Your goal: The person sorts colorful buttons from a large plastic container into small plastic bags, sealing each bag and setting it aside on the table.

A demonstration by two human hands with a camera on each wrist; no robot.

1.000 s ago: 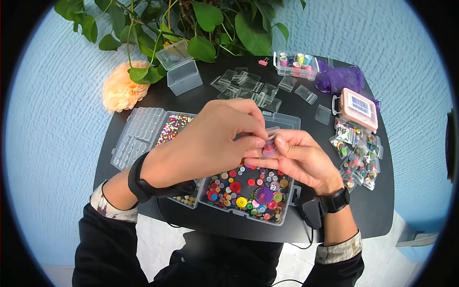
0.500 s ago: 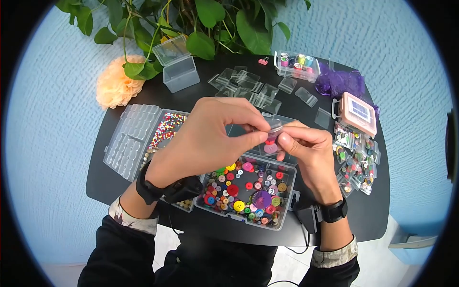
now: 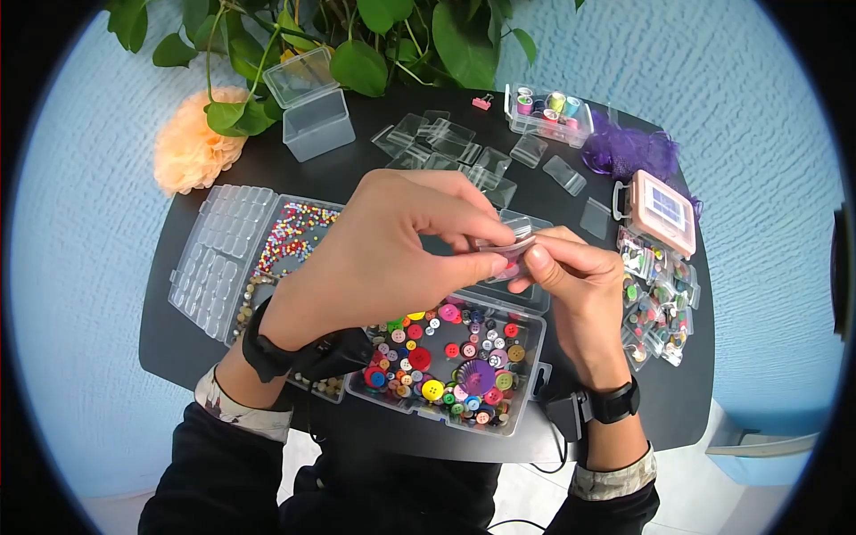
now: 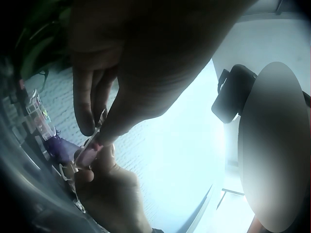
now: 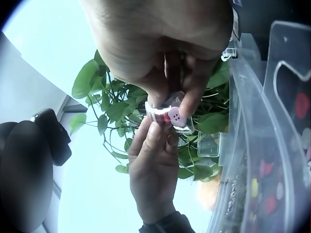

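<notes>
A small clear zip bag [image 3: 515, 245] with buttons in it is held between both hands above the button case. My left hand [image 3: 392, 245] pinches one side of its top edge between thumb and fingers. Across from it, my right hand [image 3: 578, 281] pinches the other side, the thumb nearest the camera. Through the plastic in the right wrist view show a lilac four-hole button [image 5: 177, 116] and something red beside it. Below the hands lies an open clear plastic case [image 3: 537, 361] full of loose buttons [image 3: 432, 390] in many colours, with a purple ridged piece [image 3: 475, 377] among them.
Left of the case is an open compartment box of beads [image 3: 290, 234]. Flat clear bags [image 3: 446, 138] lie behind the hands. Filled button bags [image 3: 660, 303] lie at right by a pink case [image 3: 662, 212], purple mesh [image 3: 629, 147] and a thread box [image 3: 548, 116]. A clear box [image 3: 318, 125] stands open at back left.
My right hand has turned from palm up with fingers stretched under the bag to pinching its edge. The bag's lilac button has passed mostly from sight in the head view, which has shifted slightly.
</notes>
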